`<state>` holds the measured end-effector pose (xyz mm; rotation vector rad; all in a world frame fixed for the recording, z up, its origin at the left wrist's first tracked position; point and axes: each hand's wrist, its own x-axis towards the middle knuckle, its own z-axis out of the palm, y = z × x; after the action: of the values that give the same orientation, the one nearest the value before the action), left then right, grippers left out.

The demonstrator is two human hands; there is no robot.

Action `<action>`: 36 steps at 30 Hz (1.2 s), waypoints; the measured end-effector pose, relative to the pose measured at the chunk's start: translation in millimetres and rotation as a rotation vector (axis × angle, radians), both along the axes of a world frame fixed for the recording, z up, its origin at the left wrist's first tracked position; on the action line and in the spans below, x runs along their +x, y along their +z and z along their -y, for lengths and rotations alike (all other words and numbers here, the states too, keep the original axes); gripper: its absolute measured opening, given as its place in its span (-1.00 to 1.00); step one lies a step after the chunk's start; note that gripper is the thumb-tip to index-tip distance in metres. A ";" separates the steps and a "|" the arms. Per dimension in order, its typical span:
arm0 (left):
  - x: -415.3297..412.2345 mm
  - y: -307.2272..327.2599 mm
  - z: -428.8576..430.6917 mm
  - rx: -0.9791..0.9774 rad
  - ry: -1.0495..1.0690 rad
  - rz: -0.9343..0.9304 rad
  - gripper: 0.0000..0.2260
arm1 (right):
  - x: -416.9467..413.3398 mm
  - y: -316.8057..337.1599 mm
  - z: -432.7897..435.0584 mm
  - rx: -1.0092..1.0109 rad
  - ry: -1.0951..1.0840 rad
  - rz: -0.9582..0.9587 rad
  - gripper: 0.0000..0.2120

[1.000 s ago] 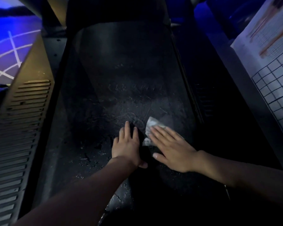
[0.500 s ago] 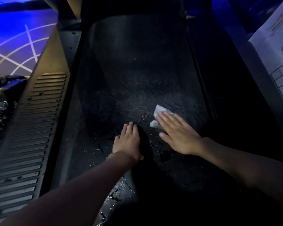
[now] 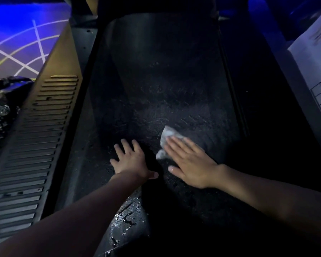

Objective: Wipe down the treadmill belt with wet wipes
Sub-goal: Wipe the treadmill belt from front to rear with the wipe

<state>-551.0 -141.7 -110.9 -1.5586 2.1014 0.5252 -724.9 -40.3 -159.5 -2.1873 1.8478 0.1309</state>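
The dark treadmill belt (image 3: 165, 86) runs away from me down the middle of the view, scuffed and wet in patches near me. A crumpled white wet wipe (image 3: 167, 135) lies on the belt under the straight fingers of my right hand (image 3: 190, 162), which presses it flat. My left hand (image 3: 131, 159) rests flat on the belt just to the left, fingers spread, holding nothing. Most of the wipe is hidden beneath my right fingers.
A ribbed grey side rail (image 3: 32, 154) borders the belt on the left, and a dark rail (image 3: 235, 108) on the right. A crumpled black bag (image 3: 0, 108) lies on the floor at far left. White gridded paper (image 3: 319, 71) stands at the right edge.
My right hand has slid the wipe a little up the belt, away from me. The left hand stays planted on the belt.
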 end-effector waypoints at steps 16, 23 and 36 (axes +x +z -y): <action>23.6 -1.4 20.1 -0.021 0.162 0.014 0.25 | -12.8 2.3 51.8 0.022 -0.106 -0.018 -0.33; 52.8 -1.4 26.7 -0.100 0.115 -0.074 0.10 | 18.0 0.4 46.9 -0.036 0.209 0.026 -0.33; 75.0 1.5 22.4 -0.179 0.259 -0.014 -0.11 | 35.3 -1.9 89.4 -0.020 -0.022 0.048 -0.31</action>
<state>-476.0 -164.1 -109.4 -1.9495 2.0146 0.4445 -689.6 -129.6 -161.5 -2.1629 1.8547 0.0559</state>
